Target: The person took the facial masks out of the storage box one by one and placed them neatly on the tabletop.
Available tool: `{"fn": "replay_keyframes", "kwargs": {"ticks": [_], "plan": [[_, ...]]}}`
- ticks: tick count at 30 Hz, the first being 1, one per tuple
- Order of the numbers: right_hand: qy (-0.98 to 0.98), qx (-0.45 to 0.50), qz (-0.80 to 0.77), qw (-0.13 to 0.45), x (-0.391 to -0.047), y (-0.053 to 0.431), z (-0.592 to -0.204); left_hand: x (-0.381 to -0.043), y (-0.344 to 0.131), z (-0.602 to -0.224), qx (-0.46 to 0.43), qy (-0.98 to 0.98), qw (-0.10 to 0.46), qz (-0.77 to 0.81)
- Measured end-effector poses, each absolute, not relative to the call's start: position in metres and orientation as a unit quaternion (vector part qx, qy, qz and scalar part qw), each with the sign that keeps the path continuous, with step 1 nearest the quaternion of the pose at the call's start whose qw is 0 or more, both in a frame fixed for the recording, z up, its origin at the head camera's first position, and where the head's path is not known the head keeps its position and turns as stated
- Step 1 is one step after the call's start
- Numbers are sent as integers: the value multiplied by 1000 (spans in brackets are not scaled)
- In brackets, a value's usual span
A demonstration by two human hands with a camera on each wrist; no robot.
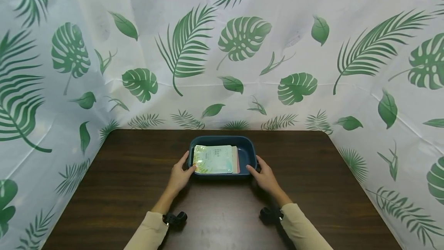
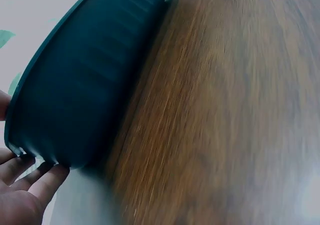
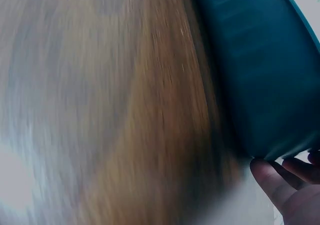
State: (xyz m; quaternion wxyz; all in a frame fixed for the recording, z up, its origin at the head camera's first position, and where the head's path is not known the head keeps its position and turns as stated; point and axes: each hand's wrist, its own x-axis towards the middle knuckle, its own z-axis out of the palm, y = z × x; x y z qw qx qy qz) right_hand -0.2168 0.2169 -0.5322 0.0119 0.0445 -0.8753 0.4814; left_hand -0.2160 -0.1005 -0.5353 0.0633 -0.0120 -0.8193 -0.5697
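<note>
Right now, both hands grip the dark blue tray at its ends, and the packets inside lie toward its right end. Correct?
One side is wrong: in the head view, the packets lie toward the left end of the dark blue tray. The left hand and right hand do grip its ends.

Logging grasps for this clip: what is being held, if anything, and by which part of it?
The blue tray, gripped at its two short ends, left hand and right hand opposite each other.
</note>
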Motion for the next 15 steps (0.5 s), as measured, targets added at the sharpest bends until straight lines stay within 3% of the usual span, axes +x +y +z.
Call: {"fn": "replay_keyframes", "kwargs": {"ticks": [15], "plan": [[-842, 82, 533, -2, -216, 171, -537, -206, -145, -531, 37, -829, 52, -556]]}}
